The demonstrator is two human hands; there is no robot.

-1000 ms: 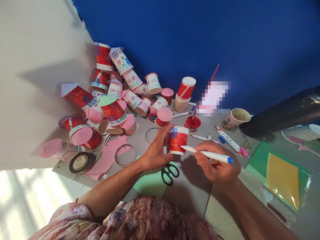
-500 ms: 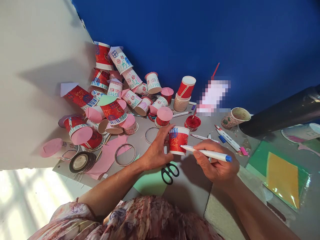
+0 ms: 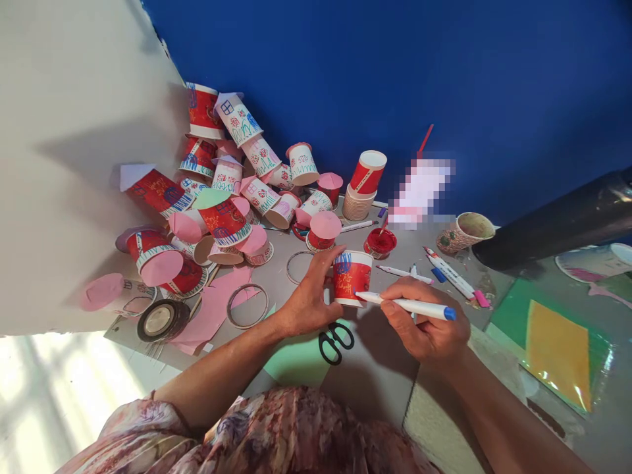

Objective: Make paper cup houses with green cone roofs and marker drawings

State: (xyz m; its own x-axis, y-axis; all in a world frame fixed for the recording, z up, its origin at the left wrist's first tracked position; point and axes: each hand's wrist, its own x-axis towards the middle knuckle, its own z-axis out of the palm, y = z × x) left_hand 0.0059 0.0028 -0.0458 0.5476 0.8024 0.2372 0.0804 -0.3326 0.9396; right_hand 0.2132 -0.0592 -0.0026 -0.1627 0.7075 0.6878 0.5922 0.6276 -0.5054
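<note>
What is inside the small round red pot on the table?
The small round red pot holds what looks like red paint, with a thin reddish stick leaning inside. The stick's lower end is covered and cannot be seen.

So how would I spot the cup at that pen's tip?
Below the blue wall, find the grey table. Over it, the left hand holds a red paper cup with blue lines at its upper left; the right hand points a white, blue-ended marker at it. Of all the cups, only this one is held.

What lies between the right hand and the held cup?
A white marker, gripped in the right hand, its tip at the red cup; head view.
</note>
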